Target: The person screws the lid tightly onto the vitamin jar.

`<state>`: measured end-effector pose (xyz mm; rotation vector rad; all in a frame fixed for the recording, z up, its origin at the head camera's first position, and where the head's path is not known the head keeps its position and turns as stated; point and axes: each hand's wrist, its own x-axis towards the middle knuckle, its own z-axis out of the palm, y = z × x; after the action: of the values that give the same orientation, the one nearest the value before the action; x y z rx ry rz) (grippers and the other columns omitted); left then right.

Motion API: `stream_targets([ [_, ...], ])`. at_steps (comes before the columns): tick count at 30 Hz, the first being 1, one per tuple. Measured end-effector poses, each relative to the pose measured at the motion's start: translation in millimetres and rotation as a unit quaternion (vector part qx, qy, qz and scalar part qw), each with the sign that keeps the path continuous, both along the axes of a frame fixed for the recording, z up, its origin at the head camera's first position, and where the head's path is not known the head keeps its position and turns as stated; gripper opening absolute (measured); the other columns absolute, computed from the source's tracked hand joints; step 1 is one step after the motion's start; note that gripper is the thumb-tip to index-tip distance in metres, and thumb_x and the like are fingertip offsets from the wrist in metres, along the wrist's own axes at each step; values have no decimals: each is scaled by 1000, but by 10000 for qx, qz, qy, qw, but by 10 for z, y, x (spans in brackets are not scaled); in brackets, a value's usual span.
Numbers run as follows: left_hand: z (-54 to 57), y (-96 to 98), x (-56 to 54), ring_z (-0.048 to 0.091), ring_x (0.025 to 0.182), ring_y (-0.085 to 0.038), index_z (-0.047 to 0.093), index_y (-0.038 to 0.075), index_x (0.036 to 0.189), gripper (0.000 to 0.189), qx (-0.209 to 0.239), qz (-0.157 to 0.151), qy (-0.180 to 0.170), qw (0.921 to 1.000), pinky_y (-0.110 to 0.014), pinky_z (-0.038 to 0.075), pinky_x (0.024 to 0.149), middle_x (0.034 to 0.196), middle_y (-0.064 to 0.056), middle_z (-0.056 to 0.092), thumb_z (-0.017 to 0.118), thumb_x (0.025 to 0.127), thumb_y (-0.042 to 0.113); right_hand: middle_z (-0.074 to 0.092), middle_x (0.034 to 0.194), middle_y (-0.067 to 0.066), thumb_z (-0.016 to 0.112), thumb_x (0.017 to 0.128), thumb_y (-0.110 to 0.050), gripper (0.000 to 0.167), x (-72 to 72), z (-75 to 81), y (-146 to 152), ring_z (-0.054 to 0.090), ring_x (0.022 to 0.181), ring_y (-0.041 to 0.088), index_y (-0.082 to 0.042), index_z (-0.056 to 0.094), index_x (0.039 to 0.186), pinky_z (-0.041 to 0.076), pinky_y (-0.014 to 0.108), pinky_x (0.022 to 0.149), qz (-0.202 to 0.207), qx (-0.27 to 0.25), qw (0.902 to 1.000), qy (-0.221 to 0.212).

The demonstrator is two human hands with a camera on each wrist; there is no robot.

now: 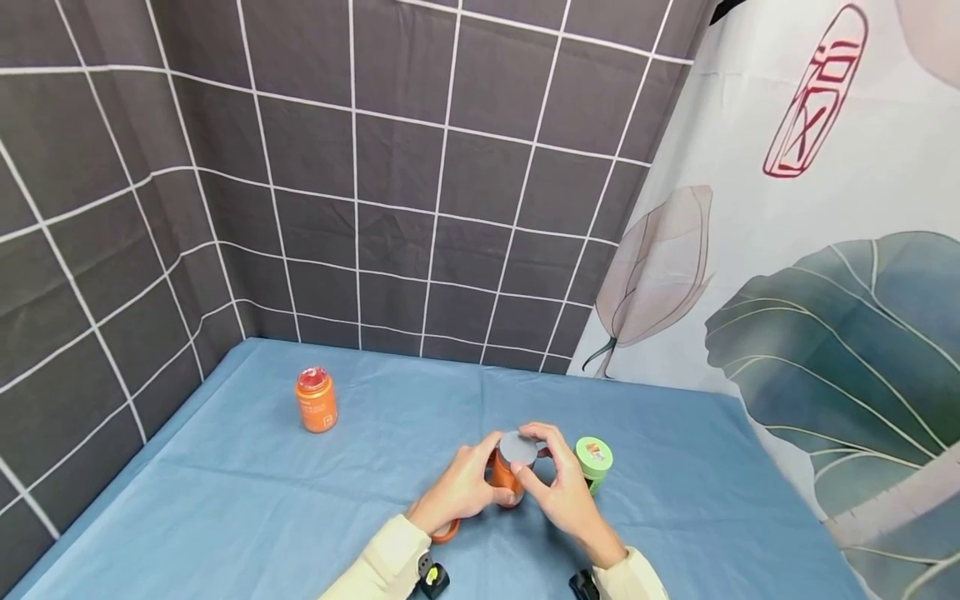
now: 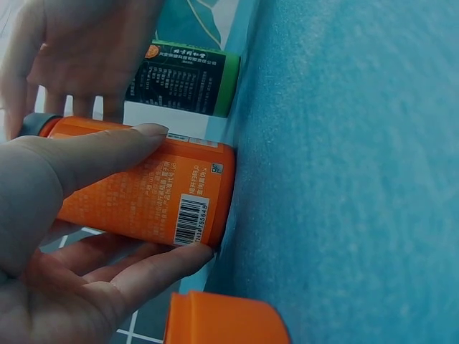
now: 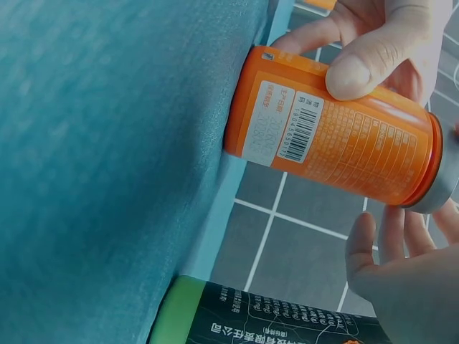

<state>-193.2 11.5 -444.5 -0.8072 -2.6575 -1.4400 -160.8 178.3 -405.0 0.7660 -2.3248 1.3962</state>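
An orange supplement bottle [image 1: 506,479] with a grey lid [image 1: 517,448] stands upright on the blue cloth. My left hand [image 1: 461,487] grips its body, the thumb along one side and fingers round the other. At the top, my right hand [image 1: 558,492] holds the lid between thumb and fingers. The bottle's label and barcode [image 2: 191,218] face the left wrist camera; another barcode label [image 3: 300,129] appears in the right wrist view. Just beyond the right hand stands a dark bottle with a green lid [image 1: 594,454]. Under my left wrist lies a partly hidden orange round thing [image 1: 446,532].
Farther back on the left, an orange jar [image 1: 317,404] stands with a red and whitish top. Blue cloth [image 1: 225,467] covers the table. A dark gridded curtain [image 1: 397,167] hangs behind, and a leaf-patterned white curtain [image 1: 750,208] hangs on the right.
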Motion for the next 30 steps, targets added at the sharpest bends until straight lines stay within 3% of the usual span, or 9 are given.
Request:
stream_targets([
  [11, -6, 22, -3, 56, 78, -2, 50, 23, 118, 60, 63, 10, -190, 9998, -25, 47, 72, 97, 8, 62, 81, 67, 20, 49, 123, 11, 62, 85, -6, 41, 12, -1, -12, 47, 110, 27, -7, 47, 123, 38, 40, 85, -278, 72, 9996, 9],
  [15, -9, 27, -2, 56, 81, -2, 50, 23, 117, 59, 48, 28, -184, 9998, -27, 47, 75, 98, 8, 63, 81, 67, 20, 50, 122, 15, 57, 86, 1, 40, 6, -12, -2, 47, 109, 29, 1, 46, 124, 39, 37, 83, -60, 82, 9996, 249],
  [19, -10, 24, -1, 57, 83, -2, 50, 22, 119, 61, 14, 48, -138, 9999, -27, 47, 76, 99, 8, 63, 82, 67, 20, 52, 121, 15, 56, 85, 3, 39, 1, -19, 5, 47, 108, 29, 4, 46, 123, 39, 34, 83, 79, 36, 9998, 174],
  [24, -17, 15, 5, 56, 79, -2, 51, 22, 118, 61, 40, 14, -81, 10000, -26, 47, 73, 97, 7, 63, 82, 66, 20, 52, 120, 16, 59, 85, 0, 39, -1, -23, 10, 49, 107, 29, 4, 46, 122, 40, 35, 83, 70, -67, 9999, -81],
  [30, -23, 14, -1, 55, 76, -2, 51, 21, 117, 60, 75, -21, -42, 10000, -25, 47, 70, 96, 7, 63, 81, 66, 20, 54, 115, 18, 64, 82, -2, 39, -9, -25, -11, 51, 99, 29, 3, 50, 117, 43, 35, 80, -119, -196, 9997, -37],
])
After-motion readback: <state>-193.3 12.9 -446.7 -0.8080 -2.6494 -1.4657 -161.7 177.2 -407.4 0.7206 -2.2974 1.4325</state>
